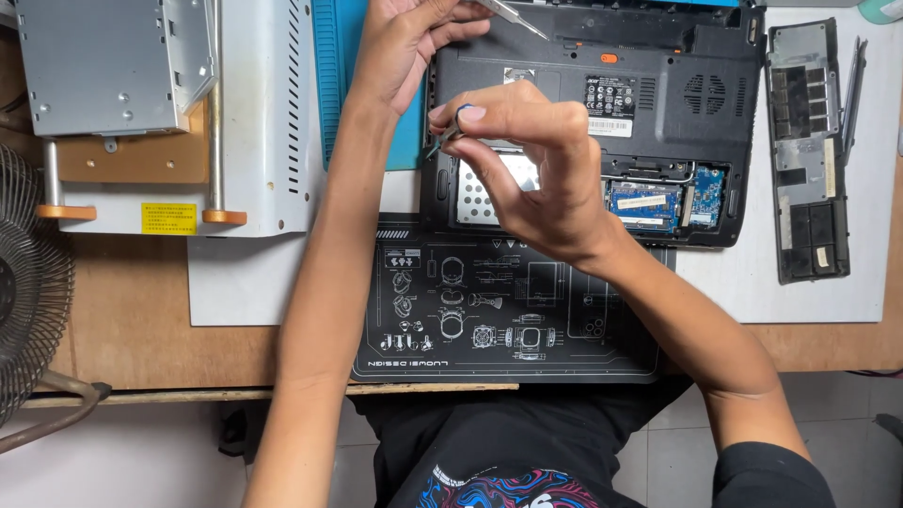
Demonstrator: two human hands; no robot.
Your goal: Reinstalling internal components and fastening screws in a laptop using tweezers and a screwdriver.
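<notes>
A black laptop point(658, 66) lies bottom up with its service cover off. The open bay shows a silver hard drive point(475, 199) and blue memory boards point(644, 202). My right hand point(531, 169) hovers over the drive bay, its fingertips pinched on a small screwdriver point(440, 143) with a blue cap. My left hand point(400, 47) is at the laptop's far left corner, gripping a thin metal tool point(515, 17) that points right across the laptop's edge.
The removed black cover panel point(807, 150) lies right of the laptop on a white sheet. A black work mat with white diagrams point(508, 320) sits under the laptop. At left stand a white perforated metal case point(268, 113), a grey metal bracket point(113, 66) and a fan grille point(28, 282).
</notes>
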